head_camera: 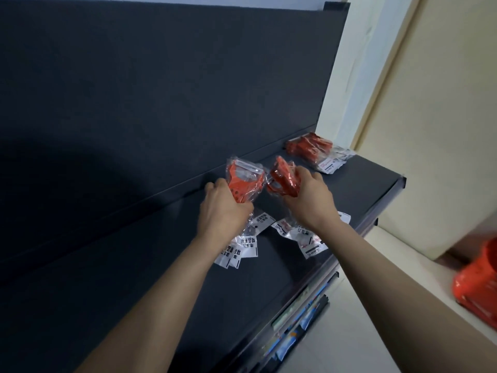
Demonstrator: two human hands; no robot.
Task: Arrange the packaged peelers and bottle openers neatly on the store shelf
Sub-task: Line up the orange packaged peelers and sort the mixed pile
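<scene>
- Left hand [223, 208] grips one bunch of glossy, clear-bagged orange peelers [246, 181]; white label tails hang beneath the fist.
- Right hand [309, 200] clutches a second crinkly bunch [282, 179].
- Third pile [314, 150] lies beyond it on the matte dark shelf [134, 265].

A shop: dark display shelf [349, 189] stocked with identical packaged goods [312, 149].

Packets [312, 243] on shelf [134, 265], pile [309, 149] further right, perhaps a basket [478, 278] beyond

Dark grey back panel [161, 90] beside a cream wall [443, 103].
</scene>
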